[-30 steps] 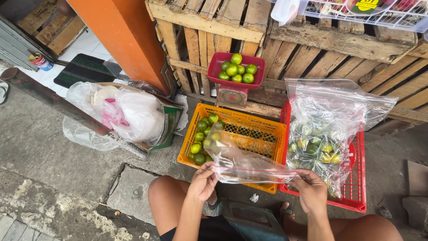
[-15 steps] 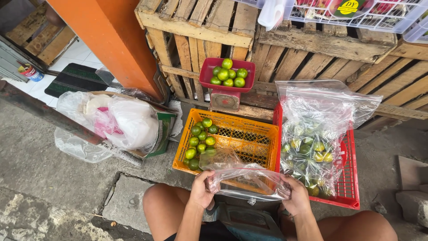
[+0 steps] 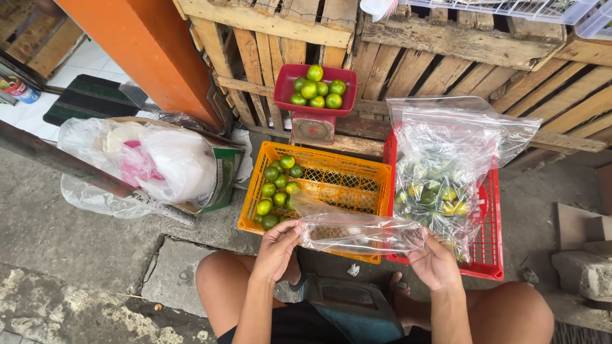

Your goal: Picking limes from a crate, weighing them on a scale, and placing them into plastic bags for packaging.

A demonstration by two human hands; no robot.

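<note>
Head view. My left hand [image 3: 275, 250] and right hand [image 3: 435, 260] each pinch one end of an empty clear plastic bag [image 3: 360, 232], stretched level between them above my knees and just in front of the orange crate [image 3: 331, 185]. Green limes [image 3: 277, 191] lie in the crate's left part. A red crate [image 3: 488, 248] beside it carries a large clear bag of limes [image 3: 440, 178]. Behind, a red scale tray [image 3: 315, 90] holds limes.

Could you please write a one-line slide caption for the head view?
Left hand and right hand stretch an empty clear plastic bag over an orange plastic crate of green limes.
</note>
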